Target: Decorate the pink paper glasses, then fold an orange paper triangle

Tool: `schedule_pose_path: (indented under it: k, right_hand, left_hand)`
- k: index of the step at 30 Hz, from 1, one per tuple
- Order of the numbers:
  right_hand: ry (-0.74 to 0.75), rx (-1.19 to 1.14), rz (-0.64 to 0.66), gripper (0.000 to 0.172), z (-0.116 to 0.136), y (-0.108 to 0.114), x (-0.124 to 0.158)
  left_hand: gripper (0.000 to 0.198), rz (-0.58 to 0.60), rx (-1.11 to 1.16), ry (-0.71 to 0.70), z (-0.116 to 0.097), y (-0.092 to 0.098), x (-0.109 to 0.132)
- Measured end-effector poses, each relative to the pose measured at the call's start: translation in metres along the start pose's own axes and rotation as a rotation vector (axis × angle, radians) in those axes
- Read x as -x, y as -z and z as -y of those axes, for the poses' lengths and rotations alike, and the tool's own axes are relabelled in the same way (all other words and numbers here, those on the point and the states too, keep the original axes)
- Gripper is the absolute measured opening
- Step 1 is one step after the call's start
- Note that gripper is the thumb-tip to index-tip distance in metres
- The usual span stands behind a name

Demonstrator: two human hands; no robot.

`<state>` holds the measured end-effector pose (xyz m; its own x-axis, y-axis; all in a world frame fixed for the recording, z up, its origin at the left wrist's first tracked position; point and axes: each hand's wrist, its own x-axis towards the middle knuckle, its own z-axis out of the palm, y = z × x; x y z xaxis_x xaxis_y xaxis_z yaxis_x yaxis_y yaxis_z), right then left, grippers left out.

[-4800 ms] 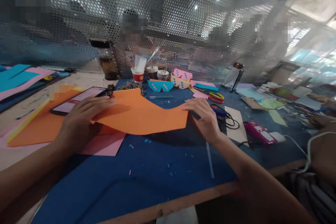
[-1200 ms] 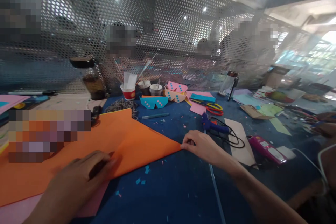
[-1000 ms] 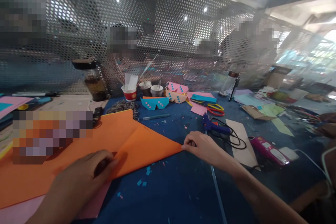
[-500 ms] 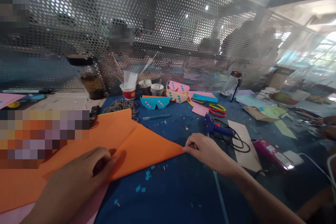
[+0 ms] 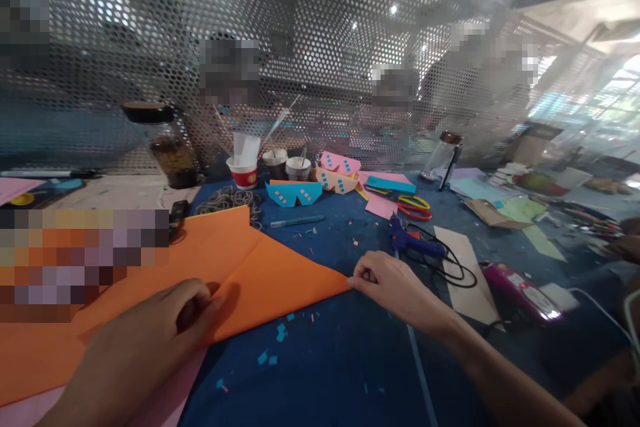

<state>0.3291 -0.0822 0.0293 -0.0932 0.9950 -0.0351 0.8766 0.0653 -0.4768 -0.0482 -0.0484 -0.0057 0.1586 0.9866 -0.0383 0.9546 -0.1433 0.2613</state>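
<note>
A large sheet of orange paper lies folded on the blue table, one part narrowing to a point on the right. My right hand pinches that pointed tip between thumb and finger. On the left, my left hand rests on the orange paper with fingers curled and thumb and index pressed together at a fold. Pink paper shows under the orange sheet, partly covered by my left hand. Small blue paper bits are scattered just below the orange edge.
A blue glue gun with a black cord lies beyond my right hand, near scissors and a magenta device. Farther back stand a blue paper mask, a paper cup and a lidded jar. Another person's arm is at right.
Almost nothing differs. Both hands keep their places on the orange paper, and the view has shifted very slightly.
</note>
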Motion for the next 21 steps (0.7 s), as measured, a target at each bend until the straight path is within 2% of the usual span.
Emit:
schedule_pose_path:
  k: [10,15,21]
  right_hand:
    - [-0.016,-0.006,-0.007,0.012,0.0012,-0.0006,-0.0002]
    - [-0.015,-0.003,-0.003,0.012,0.0008,-0.0005,-0.0002]
    - [-0.009,0.001,-0.004,0.013,-0.0005,-0.0019,-0.0004]
  left_hand:
    - [0.05,0.098,0.017,0.063,0.0019,0.0018,-0.0019]
    - [0.056,0.094,0.024,0.088,-0.0035,0.0057,-0.0021]
    - [0.055,0.075,0.032,0.062,-0.0012,0.003,-0.0024]
